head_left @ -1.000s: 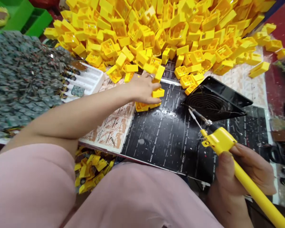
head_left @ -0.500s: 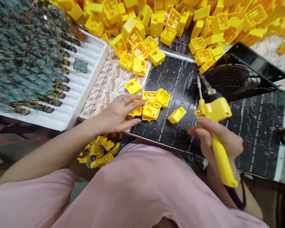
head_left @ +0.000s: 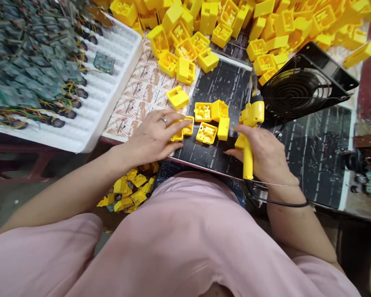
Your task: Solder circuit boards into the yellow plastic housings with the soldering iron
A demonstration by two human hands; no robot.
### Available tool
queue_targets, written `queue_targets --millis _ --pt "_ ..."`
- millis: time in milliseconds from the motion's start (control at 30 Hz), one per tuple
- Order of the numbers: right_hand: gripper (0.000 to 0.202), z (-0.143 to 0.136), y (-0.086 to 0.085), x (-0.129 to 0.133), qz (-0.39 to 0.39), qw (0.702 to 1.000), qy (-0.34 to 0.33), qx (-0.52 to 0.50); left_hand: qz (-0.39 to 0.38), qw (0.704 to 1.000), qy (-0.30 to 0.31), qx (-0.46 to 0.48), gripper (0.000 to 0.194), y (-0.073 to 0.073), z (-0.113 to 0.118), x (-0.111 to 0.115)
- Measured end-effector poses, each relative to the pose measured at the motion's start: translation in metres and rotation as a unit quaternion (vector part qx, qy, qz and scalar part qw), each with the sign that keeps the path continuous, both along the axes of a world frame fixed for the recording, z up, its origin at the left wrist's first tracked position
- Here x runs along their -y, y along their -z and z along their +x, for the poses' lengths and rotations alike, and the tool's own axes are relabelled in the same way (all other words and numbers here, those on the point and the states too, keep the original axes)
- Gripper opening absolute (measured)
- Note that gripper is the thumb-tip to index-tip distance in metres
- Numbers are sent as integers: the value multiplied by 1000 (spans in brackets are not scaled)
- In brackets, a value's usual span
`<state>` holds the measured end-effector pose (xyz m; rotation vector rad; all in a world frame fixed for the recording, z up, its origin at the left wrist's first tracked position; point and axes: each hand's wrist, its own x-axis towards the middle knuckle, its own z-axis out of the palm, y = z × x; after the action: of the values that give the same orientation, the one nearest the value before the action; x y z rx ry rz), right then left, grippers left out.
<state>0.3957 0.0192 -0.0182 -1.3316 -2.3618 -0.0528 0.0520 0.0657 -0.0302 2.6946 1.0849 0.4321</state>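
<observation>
My left hand (head_left: 156, 134) lies over two small open yellow plastic cases (head_left: 177, 133), its thumb and fingers closed about them and partly hiding them. Just right of it, several more cases sit loosely grouped on the black mat, among them an open-topped case (head_left: 206, 133) with white metal parts inside and a case on its side (head_left: 223, 128). My right hand (head_left: 264, 150) grips a yellow soldering gun (head_left: 252, 114) by its handle, tip pointing away from me. A yellow piece beside the right fingers is partly hidden; whether it belongs to the gun I cannot tell.
A big heap of yellow cases (head_left: 204, 16) covers the back. At left, a white foam tray (head_left: 117, 78) bears many green circuit boards with wires. Behind the gun leans a black fan (head_left: 297, 90). Below the table edge are more yellow pieces (head_left: 131, 189).
The soldering gun has swung upright and moved left, closer to the cases. The grouped cases have spread apart a little, and the lone case now stands against them. My left hand stays on its cases.
</observation>
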Motion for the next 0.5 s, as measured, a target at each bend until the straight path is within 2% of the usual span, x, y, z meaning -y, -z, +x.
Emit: queue_targets --millis 67,133,200,267,400,500 --pt "51 -6 4 -3 12 999 -19 -48 1 1000 -28 -4 70 0 -1 6" --pt "52 -16 11 -10 23 996 -7 -87 0 998 -67 -12 79 -1 4 9" --pt "46 -24 17 -17 18 995 24 -95 -12 995 -90 -29 74 -1 11 10" --pt "39 -28 21 -22 -2 996 32 -85 -24 995 -83 -42 64 0 18 9" --pt "33 -18 19 -20 1 999 -30 -45 -30 998 -46 -28 63 2 16 4" --pt "35 -7 13 -10 3 996 -83 -18 -8 996 -79 -35 69 1 5 -5"
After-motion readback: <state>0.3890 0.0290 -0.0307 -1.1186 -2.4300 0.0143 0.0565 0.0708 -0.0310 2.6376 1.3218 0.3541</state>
